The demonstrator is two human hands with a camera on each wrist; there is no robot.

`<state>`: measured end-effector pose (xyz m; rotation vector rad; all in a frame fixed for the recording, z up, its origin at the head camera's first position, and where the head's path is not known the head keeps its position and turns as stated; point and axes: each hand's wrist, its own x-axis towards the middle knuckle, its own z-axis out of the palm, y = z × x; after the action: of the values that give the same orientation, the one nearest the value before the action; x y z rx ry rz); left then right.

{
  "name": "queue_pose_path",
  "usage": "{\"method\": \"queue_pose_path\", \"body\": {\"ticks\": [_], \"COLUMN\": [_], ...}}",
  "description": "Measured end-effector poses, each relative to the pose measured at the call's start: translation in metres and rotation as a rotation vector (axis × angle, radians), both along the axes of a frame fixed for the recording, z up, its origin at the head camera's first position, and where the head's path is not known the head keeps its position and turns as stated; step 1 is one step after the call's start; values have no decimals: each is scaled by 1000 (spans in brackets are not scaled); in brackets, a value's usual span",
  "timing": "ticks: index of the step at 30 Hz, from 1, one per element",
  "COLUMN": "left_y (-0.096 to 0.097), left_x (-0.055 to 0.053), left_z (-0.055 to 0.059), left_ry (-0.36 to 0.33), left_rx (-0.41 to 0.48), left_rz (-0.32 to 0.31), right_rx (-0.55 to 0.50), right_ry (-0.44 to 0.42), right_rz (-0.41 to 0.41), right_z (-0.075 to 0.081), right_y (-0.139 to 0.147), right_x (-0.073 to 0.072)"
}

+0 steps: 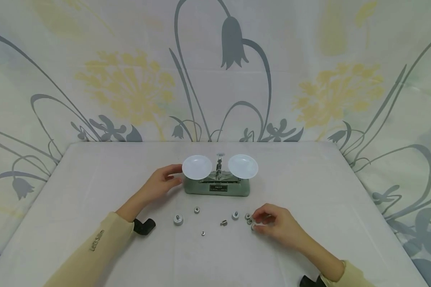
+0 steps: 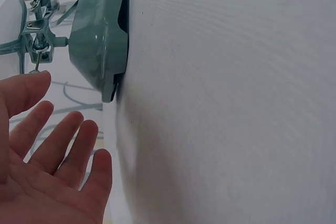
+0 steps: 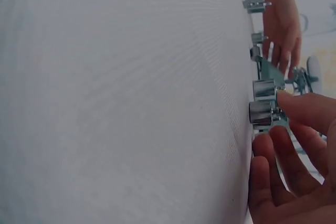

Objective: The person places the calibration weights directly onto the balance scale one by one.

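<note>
A green balance scale (image 1: 217, 188) with two white pans (image 1: 197, 167) stands toward the back of the table. My left hand (image 1: 164, 181) is beside its left end, fingers spread and relaxed; in the left wrist view the palm (image 2: 58, 182) shows with nothing in it. My right hand (image 1: 274, 223) is low over the table at a cluster of small metal weights (image 1: 248, 216). In the right wrist view, the thumb (image 3: 304, 109) overlaps the knobs of the cylindrical weights (image 3: 261, 113), with the other fingers loosely bent below and a gap between.
Left of the cluster, several more weights lie scattered, among them a larger one (image 1: 178, 220), a middling one (image 1: 235, 215) and a tiny one (image 1: 202, 233). A white cloth covers the table (image 1: 129, 255). Behind it hangs a flower-patterned curtain (image 1: 208, 79).
</note>
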<state>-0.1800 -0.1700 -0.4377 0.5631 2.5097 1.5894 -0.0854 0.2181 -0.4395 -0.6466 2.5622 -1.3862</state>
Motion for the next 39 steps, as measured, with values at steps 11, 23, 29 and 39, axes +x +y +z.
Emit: {"method": "queue_pose_path", "body": {"ticks": [11,23,29,39], "left_y": [12,12,12,11], "left_x": [-9,-9,-8,-7], "left_z": [-10,-15,-13,-15], "left_ry": [-13,5,-17,-19], "left_rx": [-24,-70,-86,-98], "left_rz": [-40,-75,-92,-102], "right_rx": [7,9,22,25], "right_ry": [4,18,14,26], "right_rz": [80,119,119,112], "right_z": [-3,-5,-6,-7], "right_y": [3,3,3,6], "right_x": [-2,-4,-4,-5]}}
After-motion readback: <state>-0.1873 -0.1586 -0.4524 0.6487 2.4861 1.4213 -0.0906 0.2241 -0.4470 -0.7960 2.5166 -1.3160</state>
